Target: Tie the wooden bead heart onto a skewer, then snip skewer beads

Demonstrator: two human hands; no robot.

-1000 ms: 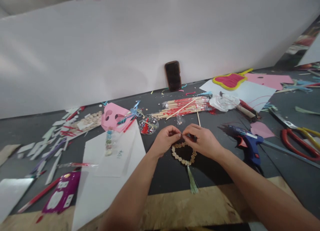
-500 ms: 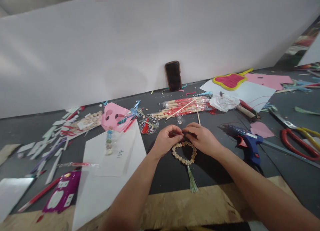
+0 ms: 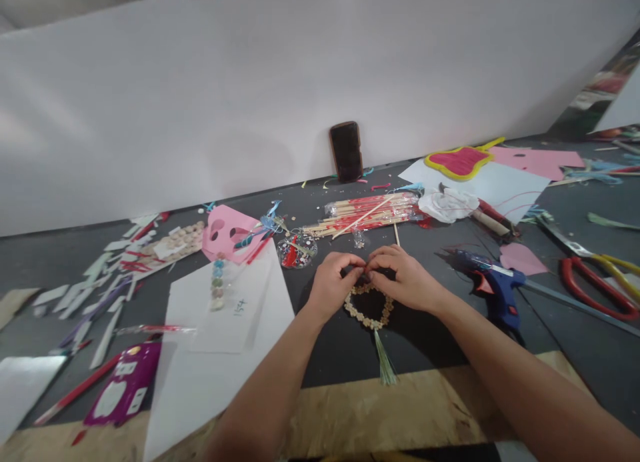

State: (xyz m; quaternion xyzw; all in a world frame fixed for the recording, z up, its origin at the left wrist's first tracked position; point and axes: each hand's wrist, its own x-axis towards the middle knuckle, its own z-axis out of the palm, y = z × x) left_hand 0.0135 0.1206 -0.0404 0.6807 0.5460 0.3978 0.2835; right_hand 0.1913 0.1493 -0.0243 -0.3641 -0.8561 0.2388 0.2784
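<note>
A heart-shaped ring of small wooden beads [image 3: 371, 323] lies on the dark grey tabletop [image 3: 330, 355], with a green tassel [image 3: 385, 359] hanging from its bottom point. My left hand [image 3: 333, 287] and my right hand [image 3: 404, 277] meet over the top of the heart. Their fingertips pinch together at its central dip, and my fingers hide that part of the ring. Whatever thin strand may lie between the fingertips is too small to make out.
To the right lie a blue hot glue gun [image 3: 495, 289] and red-handled scissors [image 3: 595, 287]. Behind my hands are bundled wooden sticks in plastic [image 3: 363, 215]. To the left are a white paper sheet [image 3: 235, 309] and a pink mask [image 3: 226, 233]. A phone [image 3: 346, 152] leans against the white wall.
My hands have drawn slightly closer, and my fingers curl further over the top of the heart. The heart and tassel stay in place.
</note>
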